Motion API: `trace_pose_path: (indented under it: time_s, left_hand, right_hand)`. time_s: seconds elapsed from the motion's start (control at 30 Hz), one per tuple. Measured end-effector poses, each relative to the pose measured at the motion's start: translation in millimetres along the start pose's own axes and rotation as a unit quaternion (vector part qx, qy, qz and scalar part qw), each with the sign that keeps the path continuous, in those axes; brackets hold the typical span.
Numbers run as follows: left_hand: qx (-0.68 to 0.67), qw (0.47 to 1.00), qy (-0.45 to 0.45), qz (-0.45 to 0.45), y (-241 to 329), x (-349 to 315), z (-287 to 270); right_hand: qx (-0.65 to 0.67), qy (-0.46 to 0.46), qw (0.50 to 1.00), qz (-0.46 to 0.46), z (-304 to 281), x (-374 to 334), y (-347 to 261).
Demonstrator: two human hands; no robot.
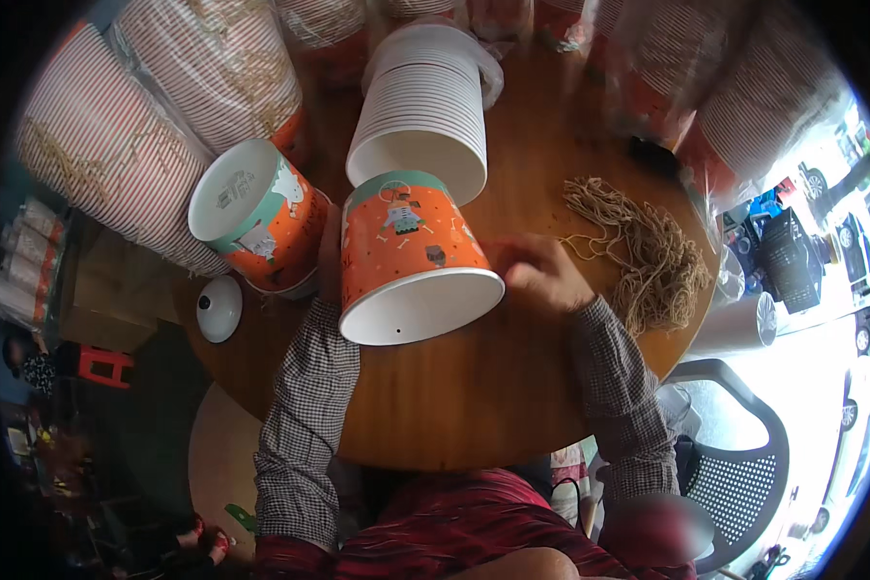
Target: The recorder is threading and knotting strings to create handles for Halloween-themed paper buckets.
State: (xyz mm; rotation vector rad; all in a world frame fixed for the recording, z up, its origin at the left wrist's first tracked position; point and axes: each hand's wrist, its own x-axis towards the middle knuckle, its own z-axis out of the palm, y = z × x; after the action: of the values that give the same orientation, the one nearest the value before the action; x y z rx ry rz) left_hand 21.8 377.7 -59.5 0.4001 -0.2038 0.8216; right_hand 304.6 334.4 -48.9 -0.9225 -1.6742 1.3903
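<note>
An orange paper bucket (411,237) with a green band and cartoon print is tilted, its white-rimmed mouth facing me. A small dark spot shows inside near the rim. My left hand (330,259) grips its left side; most of the fingers are hidden behind it. Close by the bucket's right side is my right hand (541,273), thumb and fingers apart, fingertips blurred; whether they touch the bucket I cannot tell. Beyond it lies a nested stack of white paper buckets (420,116), open end toward me. Another printed bucket (266,217) stands upside down at the left.
A tangled bundle of tan string (648,256) lies on the round wooden table (435,406) at the right. A white lid with a dark knob (219,309) sits by the left edge. Plastic-wrapped bucket stacks (116,145) line the far side. A grey chair (744,454) stands at the right.
</note>
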Motion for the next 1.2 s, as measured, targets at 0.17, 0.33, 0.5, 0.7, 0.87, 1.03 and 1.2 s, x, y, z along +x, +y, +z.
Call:
trace_pose_path:
  time_s: [0.17, 0.33, 0.5, 0.7, 0.87, 1.03, 1.2]
  left_hand:
    - [0.199, 0.926, 0.299, 0.114, 0, -6, -10]
    - [0.434, 0.811, 0.344, 0.189, 9, -11, -26]
    - [0.512, 0.764, 0.344, 0.188, 0, -6, -9]
    - [0.648, 0.653, 0.325, 0.219, -25, -8, 17]
    - [0.741, 0.576, 0.250, 0.238, -38, -22, 29]
    - [0.761, 0.541, 0.220, 0.284, -32, -31, 36]
    - [0.781, 0.508, 0.100, 0.350, -33, -35, 51]
  right_hand:
    - [-0.236, 0.244, 0.940, 0.043, -29, 3, -2]
    - [-0.367, 0.284, 0.881, 0.090, -50, -19, -7]
    - [-0.461, 0.260, 0.838, 0.132, -52, -28, 10]
    - [-0.383, 0.206, 0.900, 0.029, -30, -9, 3]
    - [-0.356, 0.194, 0.914, -0.034, -1, 0, 7]
    - [-0.305, 0.168, 0.936, -0.051, 9, 3, 4]
    - [-0.307, 0.220, 0.926, -0.010, 6, 1, 2]
